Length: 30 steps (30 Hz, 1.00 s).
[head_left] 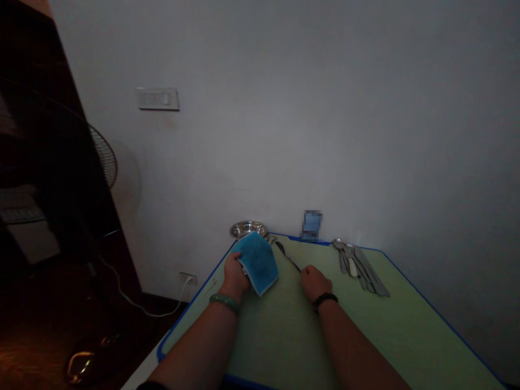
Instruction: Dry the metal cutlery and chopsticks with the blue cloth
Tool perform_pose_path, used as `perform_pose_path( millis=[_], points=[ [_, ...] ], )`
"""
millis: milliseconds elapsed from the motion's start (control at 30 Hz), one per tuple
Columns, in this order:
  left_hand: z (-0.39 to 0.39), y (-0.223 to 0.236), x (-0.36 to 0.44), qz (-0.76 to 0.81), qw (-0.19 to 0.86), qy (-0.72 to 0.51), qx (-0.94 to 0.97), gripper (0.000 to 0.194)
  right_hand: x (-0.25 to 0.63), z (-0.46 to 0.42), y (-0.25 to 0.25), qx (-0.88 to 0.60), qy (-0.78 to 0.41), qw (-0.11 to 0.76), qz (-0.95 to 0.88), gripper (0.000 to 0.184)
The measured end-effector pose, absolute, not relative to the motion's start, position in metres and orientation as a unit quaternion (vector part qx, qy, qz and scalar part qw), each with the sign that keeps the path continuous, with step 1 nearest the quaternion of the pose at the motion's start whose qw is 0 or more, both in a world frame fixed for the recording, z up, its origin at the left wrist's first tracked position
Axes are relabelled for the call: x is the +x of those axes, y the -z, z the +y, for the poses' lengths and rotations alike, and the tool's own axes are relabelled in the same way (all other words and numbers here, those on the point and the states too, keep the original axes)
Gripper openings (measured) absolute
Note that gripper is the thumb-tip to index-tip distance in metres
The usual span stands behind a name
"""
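Note:
My left hand (235,277) is closed on the edge of a blue cloth (258,262), which spreads out above the table's left half. In my right hand (314,283) is the handle of a metal spoon (289,257); its dark bowl points away and to the left, near the cloth. Behind the cloth stands a shiny steel bowl (248,228) at the far left corner, partly covered by it. Between cloth and spoon, the end of another piece of metal cutlery (272,239) shows; its kind is unclear.
Several spoons and flat metal utensils (361,268) lie together at the right of the green, blue-edged table (406,325). A blurred upright object (311,225) stands at the back edge against the wall (325,119). A fan (103,154) and a white cord (150,314) are at left.

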<state>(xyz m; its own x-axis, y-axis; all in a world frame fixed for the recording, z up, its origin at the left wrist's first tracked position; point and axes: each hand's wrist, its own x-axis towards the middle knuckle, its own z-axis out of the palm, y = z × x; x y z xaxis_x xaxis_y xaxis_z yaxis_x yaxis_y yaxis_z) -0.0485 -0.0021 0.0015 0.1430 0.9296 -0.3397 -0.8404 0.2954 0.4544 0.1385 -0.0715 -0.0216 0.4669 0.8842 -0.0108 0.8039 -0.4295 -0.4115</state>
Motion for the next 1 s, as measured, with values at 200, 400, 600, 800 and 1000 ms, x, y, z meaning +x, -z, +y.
perform_pose_path(
  millis=[200,400,600,800,1000],
  points=[
    [0.000,0.002,-0.049,0.276,0.762,-0.580,0.079,0.029,0.140,-0.070,0.023,-0.840,-0.122,0.215,-0.484,0.035],
    [0.000,0.003,-0.049,0.303,0.746,-0.582,0.118,0.022,0.144,-0.067,0.031,-0.825,-0.120,0.255,-0.489,0.036],
    [-0.001,0.001,-0.048,0.320,0.739,-0.582,0.112,0.019,0.143,-0.065,0.033,-0.802,-0.113,0.299,-0.505,0.031],
    [0.000,0.000,-0.048,0.298,0.746,-0.586,0.105,0.018,0.141,-0.068,0.033,-0.784,-0.088,0.329,-0.519,0.028],
    [-0.002,-0.001,-0.048,0.314,0.736,-0.590,0.108,0.018,0.139,-0.069,0.033,-0.743,-0.068,0.376,-0.549,0.028]
  ],
)
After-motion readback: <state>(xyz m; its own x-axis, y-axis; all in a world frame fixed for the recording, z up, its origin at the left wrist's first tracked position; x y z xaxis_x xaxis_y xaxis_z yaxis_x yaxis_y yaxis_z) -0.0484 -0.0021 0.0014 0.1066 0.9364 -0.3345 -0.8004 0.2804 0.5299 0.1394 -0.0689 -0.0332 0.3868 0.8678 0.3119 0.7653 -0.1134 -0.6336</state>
